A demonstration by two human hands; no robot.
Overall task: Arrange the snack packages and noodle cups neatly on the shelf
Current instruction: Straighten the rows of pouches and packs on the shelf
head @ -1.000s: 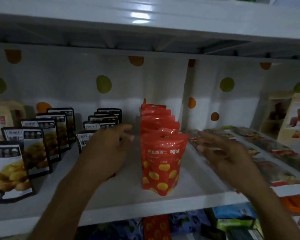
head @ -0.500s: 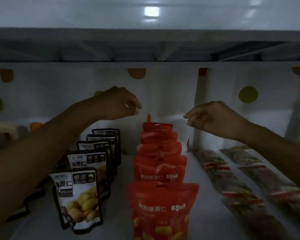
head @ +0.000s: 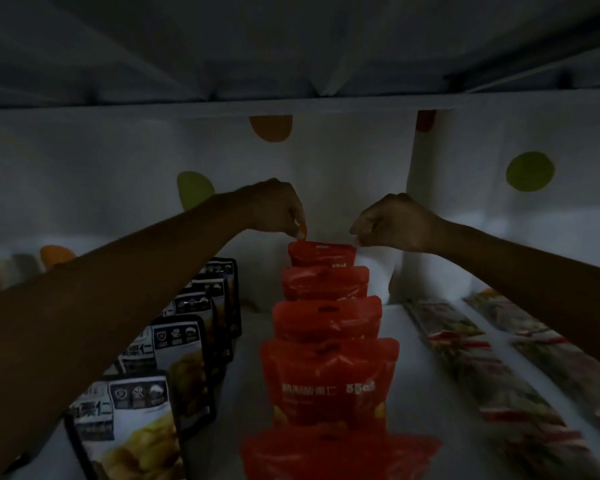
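Observation:
A row of several red snack pouches (head: 328, 372) stands front to back down the middle of the white shelf (head: 416, 403). Both my arms reach deep to the rearmost red pouch (head: 321, 255). My left hand (head: 274, 209) pinches the pouch's top left corner, where a small orange tab shows between the fingers. My right hand (head: 392, 223) has curled fingers at the pouch's top right corner; the dim light hides whether it pinches the edge.
Black-and-white pouches with yellow chestnuts (head: 184, 344) stand in rows on the left, under my left forearm. Long flat clear packs (head: 475, 368) lie in rows on the right. The upper shelf's underside (head: 291, 46) hangs low overhead. The dotted back wall (head: 530, 171) is close behind the hands.
The view pushed deeper into the dim shelf. Both hands dropped from above the row onto the top corners of the rearmost red pouch.

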